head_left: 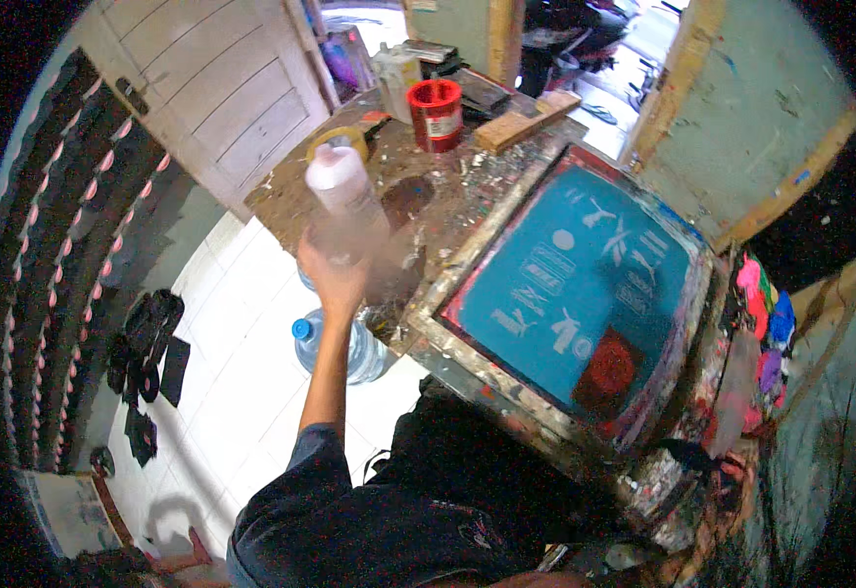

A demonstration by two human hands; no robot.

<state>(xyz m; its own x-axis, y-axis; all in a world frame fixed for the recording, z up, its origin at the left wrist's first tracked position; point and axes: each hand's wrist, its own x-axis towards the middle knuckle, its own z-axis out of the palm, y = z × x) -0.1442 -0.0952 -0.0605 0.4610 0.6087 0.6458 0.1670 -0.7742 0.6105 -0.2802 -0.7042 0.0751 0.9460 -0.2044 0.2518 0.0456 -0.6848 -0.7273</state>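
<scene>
My left hand (335, 274) is raised over the left edge of the worktable, its fingers closed around the lower part of a pale, translucent squeeze bottle (342, 186). The bottle stands nearly upright with its pinkish cap at the top; motion blurs both it and the fingers. To the right lies a screen printing frame (570, 284) with blue mesh, pale designs and a dark red patch near its closest corner. I cannot make out my right hand among the dark clutter at the lower right.
On the paint-spattered table (286, 196) are a red tub (436, 116), a wooden block (526, 122), a yellow tape roll (349, 140) and a whitish jug (396, 83). A large blue-capped water bottle (349, 351) stands below the table's left edge. Colourful rags (766, 323) hang at right.
</scene>
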